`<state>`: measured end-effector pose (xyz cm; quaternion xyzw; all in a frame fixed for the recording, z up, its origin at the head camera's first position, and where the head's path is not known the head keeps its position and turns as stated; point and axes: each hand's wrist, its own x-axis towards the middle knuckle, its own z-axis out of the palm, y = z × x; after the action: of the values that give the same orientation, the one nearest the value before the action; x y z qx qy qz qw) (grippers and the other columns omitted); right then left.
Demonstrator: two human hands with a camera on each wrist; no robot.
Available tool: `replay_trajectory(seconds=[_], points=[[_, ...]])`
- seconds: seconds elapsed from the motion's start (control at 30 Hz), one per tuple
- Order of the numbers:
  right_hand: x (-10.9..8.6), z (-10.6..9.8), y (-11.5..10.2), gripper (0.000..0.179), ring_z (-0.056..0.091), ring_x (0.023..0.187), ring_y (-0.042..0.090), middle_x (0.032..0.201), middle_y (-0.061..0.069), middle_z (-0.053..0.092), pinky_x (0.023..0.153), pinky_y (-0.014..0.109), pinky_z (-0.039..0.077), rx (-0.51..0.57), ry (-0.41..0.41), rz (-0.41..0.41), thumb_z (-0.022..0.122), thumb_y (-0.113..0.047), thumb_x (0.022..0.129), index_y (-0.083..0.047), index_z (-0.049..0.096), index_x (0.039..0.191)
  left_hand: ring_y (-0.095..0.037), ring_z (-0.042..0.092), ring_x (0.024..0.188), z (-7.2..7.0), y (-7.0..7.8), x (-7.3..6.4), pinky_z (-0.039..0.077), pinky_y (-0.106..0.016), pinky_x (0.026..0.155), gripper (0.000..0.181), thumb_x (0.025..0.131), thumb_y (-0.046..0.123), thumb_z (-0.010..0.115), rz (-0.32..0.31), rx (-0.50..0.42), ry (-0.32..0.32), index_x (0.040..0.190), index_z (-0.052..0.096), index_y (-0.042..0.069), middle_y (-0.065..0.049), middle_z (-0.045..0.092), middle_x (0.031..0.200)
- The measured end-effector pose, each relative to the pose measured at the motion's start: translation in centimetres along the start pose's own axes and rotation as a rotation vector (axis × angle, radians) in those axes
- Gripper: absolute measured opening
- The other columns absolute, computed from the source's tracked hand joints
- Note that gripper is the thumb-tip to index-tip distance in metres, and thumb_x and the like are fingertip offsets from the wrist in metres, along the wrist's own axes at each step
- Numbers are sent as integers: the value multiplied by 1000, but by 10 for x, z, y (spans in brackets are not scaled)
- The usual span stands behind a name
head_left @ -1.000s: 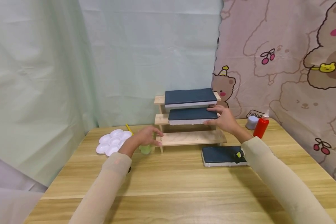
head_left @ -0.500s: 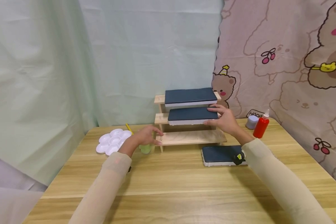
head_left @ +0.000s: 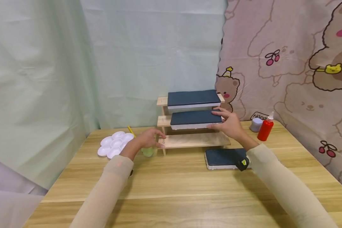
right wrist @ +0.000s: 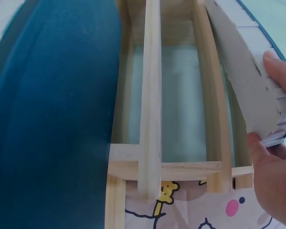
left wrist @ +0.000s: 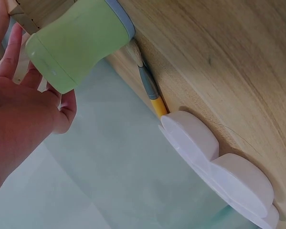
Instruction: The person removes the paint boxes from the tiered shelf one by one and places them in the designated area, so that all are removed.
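Observation:
My right hand (head_left: pixel 227 124) grips the right end of a flat white box with a dark blue lid (head_left: pixel 196 117), on the middle tier of a stepped wooden rack (head_left: pixel 195 140). In the right wrist view, the thumb and fingers (right wrist: pixel 276 179) hold the end of this white box (right wrist: pixel 250 71), which is tilted against the rack's slats. My left hand (head_left: pixel 148 138) pinches the left end of the lowest shelf; its fingers pass behind a green cup (left wrist: pixel 78 45) in the left wrist view. A similar lidded box (head_left: pixel 193 98) lies on the top tier.
Another dark-lidded box (head_left: pixel 223 157) lies on the table before the rack, under my right wrist. At left are a white flower-shaped palette (head_left: pixel 116 144) and a paintbrush (left wrist: pixel 150 86). A red squeeze bottle (head_left: pixel 265 129) and a lavender jar (head_left: pixel 256 125) stand at right.
The box on the middle tier has shifted slightly forward and to the left, with my right hand still on its end. My left hand stays at the lowest shelf.

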<state>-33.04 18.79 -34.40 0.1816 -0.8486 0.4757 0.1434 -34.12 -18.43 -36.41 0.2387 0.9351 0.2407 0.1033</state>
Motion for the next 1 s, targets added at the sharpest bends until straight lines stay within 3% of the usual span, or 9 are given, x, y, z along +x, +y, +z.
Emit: replay_trajectory(seconds=[0.33, 0.5, 0.6, 0.63, 0.73, 0.83, 0.9, 1.0], points=[[-7, 1, -4, 68, 39, 140, 29, 153, 14, 42, 102, 48, 44, 26, 11, -11, 91, -29, 72, -6, 65, 131, -32, 53, 125, 1, -3, 0, 42, -47, 104, 44, 80, 29, 84, 4, 8, 10, 118, 72, 11, -8, 65, 126], [-11, 2, -5, 66, 42, 136, 26, 154, 13, 41, 85, 32, 49, 45, 5, -8, 90, -28, 73, -7, 65, 131, -32, 53, 125, 1, -2, -1, 43, -47, 103, 44, 80, 29, 84, 3, 2, 6, 118, 72, 11, -9, 64, 128], [-14, 1, -8, 64, 46, 129, 22, 153, 15, 41, 71, 21, 43, 47, 8, -17, 89, -22, 74, -5, 65, 131, -32, 53, 125, 2, -2, 0, 43, -47, 104, 44, 80, 29, 84, -4, -8, 3, 119, 71, 11, -9, 64, 129], [-16, 1, -10, 63, 47, 125, 20, 153, 16, 42, 68, 18, 42, 46, 8, -19, 89, -19, 75, -4, 64, 131, -32, 53, 125, 2, -2, 0, 43, -47, 104, 44, 80, 28, 84, -5, -9, 3, 119, 71, 11, -9, 64, 129], [-22, -1, -24, 61, 55, 87, 8, 150, 19, 43, 58, 19, 35, 53, 4, -38, 88, -11, 75, 1, 63, 130, -31, 52, 126, 3, -3, 1, 42, -47, 104, 44, 80, 28, 84, -13, -12, 4, 119, 71, 12, -8, 64, 129], [-28, -3, -38, 59, 30, 54, 3, 146, 23, 47, 50, 24, 27, 57, 10, -63, 87, -6, 75, 6, 63, 128, -33, 53, 125, 2, -3, 1, 42, -48, 104, 44, 80, 28, 84, 2, -3, 9, 119, 71, 10, -9, 64, 128], [-31, -4, -44, 58, 21, 49, 4, 144, 24, 49, 48, 25, 25, 57, 16, -76, 87, -5, 74, 7, 64, 126, -34, 53, 125, 2, -3, 1, 42, -48, 104, 45, 79, 28, 85, 7, -9, 12, 118, 71, 10, -10, 65, 127], [-35, -5, -48, 57, 23, 47, 3, 143, 25, 50, 48, 25, 24, 58, 16, -84, 87, -4, 74, 8, 64, 125, -34, 53, 125, 2, -3, 1, 42, -49, 104, 46, 79, 28, 85, 14, -11, 13, 119, 71, 9, -10, 65, 127]])
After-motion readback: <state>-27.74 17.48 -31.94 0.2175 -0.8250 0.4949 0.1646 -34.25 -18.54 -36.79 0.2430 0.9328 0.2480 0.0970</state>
